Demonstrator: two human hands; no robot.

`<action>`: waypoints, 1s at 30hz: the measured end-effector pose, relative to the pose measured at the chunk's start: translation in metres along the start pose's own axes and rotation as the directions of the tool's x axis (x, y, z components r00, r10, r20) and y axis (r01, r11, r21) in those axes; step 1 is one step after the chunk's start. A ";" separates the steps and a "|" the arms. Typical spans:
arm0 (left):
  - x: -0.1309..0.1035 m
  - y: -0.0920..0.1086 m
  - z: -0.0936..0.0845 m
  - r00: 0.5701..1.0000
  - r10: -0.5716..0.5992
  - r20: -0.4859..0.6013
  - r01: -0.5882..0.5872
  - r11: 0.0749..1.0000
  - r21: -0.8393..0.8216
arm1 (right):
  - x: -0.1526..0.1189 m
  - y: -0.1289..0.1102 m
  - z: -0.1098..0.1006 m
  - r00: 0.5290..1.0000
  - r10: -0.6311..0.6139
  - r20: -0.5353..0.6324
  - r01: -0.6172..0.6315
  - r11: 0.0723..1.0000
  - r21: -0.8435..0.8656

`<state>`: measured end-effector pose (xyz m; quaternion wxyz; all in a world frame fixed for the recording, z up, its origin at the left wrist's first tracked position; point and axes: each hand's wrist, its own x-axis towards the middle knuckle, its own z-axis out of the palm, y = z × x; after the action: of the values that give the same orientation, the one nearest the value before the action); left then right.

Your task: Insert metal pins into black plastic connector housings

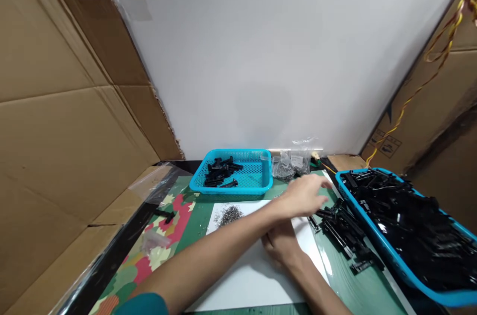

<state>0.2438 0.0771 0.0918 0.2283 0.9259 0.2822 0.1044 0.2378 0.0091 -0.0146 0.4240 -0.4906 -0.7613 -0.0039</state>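
My left hand (304, 196) reaches across to the right over my right wrist, with its fingers spread and nothing visible in them. It is near a loose pile of black plastic parts (341, 228) on the green mat. Beneath it, my right hand (281, 243) is over the white sheet (253, 275), its fingers curled and partly covered by the left forearm; what it holds, if anything, is hidden. A heap of small metal pieces (229, 215) lies on the sheet, left of both hands.
Behind the sheet is a blue basket (253, 190) with some black parts. A larger blue basket (395, 255), full of black parts, stands at the right. Clear plastic bags (292, 163) lie at the back. Cardboard walls (55, 106) flank the table, and yellow-brown wires (404, 106) hang at the right.
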 end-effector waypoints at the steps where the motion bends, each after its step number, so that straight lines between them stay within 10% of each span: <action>1: -0.006 -0.011 -0.011 0.999 -0.028 -0.044 0.029 0.999 0.022 | -0.002 0.002 0.002 1.000 -0.006 -0.001 0.006 1.000 -0.001; 8: -0.047 -0.131 -0.090 0.900 -0.288 -0.328 0.395 0.857 0.331 | 0.000 -0.007 -0.006 0.995 -0.072 -0.070 0.074 0.997 0.024; 13: -0.053 -0.183 -0.086 0.900 -0.388 -0.200 0.435 0.755 0.490 | -0.001 -0.013 -0.007 0.992 -0.103 -0.078 0.108 0.993 0.055; 25: -0.036 -0.185 -0.093 0.926 -0.240 -0.293 0.351 0.835 0.425 | 0.006 -0.001 -0.007 0.998 0.043 -0.044 -0.038 0.994 0.103; 30: -0.061 -0.168 -0.106 0.822 -0.167 -0.545 0.345 0.907 0.242 | 0.002 0.005 -0.013 0.976 0.216 -0.034 -0.199 0.942 0.269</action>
<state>0.0800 0.2040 0.0996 -0.0011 0.8420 0.4695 0.2657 0.2499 0.0081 -0.0071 0.5074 -0.5066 -0.6854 0.1269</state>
